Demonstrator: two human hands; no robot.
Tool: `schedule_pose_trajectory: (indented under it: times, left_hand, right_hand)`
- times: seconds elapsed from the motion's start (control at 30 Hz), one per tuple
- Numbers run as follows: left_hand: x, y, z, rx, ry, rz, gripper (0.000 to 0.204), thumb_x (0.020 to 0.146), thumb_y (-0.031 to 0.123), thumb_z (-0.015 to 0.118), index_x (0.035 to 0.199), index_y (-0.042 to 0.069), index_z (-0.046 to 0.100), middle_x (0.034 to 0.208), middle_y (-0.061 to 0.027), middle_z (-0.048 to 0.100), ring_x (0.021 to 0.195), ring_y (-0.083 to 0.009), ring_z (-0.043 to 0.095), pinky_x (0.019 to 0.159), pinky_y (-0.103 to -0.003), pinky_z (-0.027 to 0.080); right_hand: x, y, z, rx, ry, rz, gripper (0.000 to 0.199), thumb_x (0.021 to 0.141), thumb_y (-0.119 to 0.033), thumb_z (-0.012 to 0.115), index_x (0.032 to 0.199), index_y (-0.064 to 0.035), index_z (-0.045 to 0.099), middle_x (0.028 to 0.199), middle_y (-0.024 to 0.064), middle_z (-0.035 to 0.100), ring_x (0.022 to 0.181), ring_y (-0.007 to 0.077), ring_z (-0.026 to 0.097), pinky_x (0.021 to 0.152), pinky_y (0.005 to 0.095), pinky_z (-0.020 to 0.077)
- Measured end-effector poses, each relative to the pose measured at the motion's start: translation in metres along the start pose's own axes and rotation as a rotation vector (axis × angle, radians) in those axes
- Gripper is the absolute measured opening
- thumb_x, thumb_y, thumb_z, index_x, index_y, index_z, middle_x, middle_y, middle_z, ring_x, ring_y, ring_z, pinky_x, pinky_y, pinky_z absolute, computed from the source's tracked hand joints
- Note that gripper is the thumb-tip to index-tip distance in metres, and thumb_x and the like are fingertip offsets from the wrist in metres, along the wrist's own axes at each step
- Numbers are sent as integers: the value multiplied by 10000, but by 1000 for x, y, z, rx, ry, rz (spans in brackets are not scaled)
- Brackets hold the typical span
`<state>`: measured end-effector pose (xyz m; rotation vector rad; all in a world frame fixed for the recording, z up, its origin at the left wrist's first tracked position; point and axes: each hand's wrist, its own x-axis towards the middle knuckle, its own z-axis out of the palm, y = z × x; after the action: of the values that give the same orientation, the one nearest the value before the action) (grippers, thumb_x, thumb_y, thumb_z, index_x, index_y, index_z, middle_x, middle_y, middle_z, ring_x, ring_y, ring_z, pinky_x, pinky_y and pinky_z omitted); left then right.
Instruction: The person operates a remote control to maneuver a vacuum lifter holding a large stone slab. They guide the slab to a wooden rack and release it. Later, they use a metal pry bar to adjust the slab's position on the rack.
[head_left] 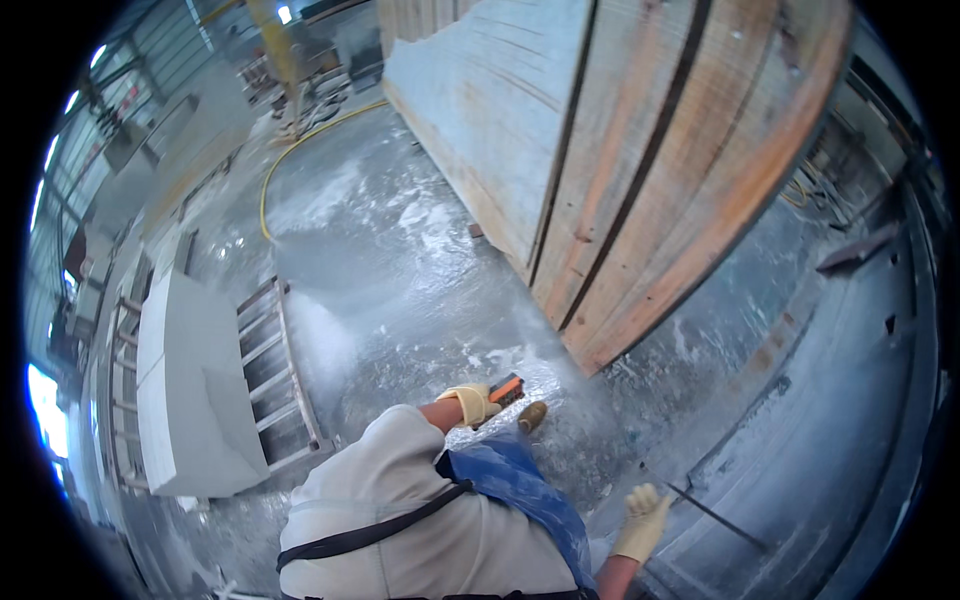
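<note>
My left hand, in a cream glove, is closed around an orange-and-black handheld device held out in front of my body. Beneath it a brown boot shows on the wet floor. Lower right, my right hand wears a similar glove, its fingers curled. A thin dark rod runs out from beside those fingers toward the lower right; whether the hand grips it I cannot tell. A blue apron covers my front.
A large block of wooden planks with a pale grey face rises ahead. At left, a pale stone block lies beside a metal rack. A yellow hose crosses the wet floor. A long ledge curves along the right.
</note>
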<state>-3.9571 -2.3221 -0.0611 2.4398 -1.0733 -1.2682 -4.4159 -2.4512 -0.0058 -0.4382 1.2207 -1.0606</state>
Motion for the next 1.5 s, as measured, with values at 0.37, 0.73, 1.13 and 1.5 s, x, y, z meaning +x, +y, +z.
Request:
schedule_pose_trajectory:
  times: [0.37, 0.73, 1.13, 1.5]
  left_hand:
    - [-31, -124, -36, -242, 121, -219, 666, 950, 558, 703, 1224, -48, 719, 1067, -293, 768, 996, -424, 766, 879, -498, 575]
    - [-12, -231, -89, -555, 203, -431, 651, 932, 527, 704, 1246, -44, 710, 1008, -251, 781, 946, -383, 782, 844, -473, 607]
    - [-16, -262, -73, -391, 339, -459, 503, 981, 496, 688, 1255, 75, 722, 1187, -257, 710, 1088, -397, 735, 920, -453, 605]
    - [22, -190, -122, -889, 587, -861, 773, 881, 617, 675, 1227, -73, 711, 1096, -309, 761, 1062, -438, 754, 915, -482, 581]
  right_hand:
    - [23, 94, 75, -363, -245, 422, 621, 1158, -578, 406, 864, -51, 554, 742, 40, 489, 607, 172, 425, 598, 319, 347]
    - [136, 160, 229, -295, -563, 678, 622, 1154, -570, 426, 819, -62, 557, 707, 0, 427, 578, 148, 387, 541, 305, 296]
    - [245, 218, 356, -882, -441, 562, 691, 1149, -565, 439, 1096, 71, 705, 931, 206, 777, 665, 278, 721, 630, 366, 600]
    - [362, 234, 575, -914, -804, 780, 666, 1174, -550, 379, 787, -47, 581, 666, 42, 524, 502, 153, 434, 480, 298, 352]
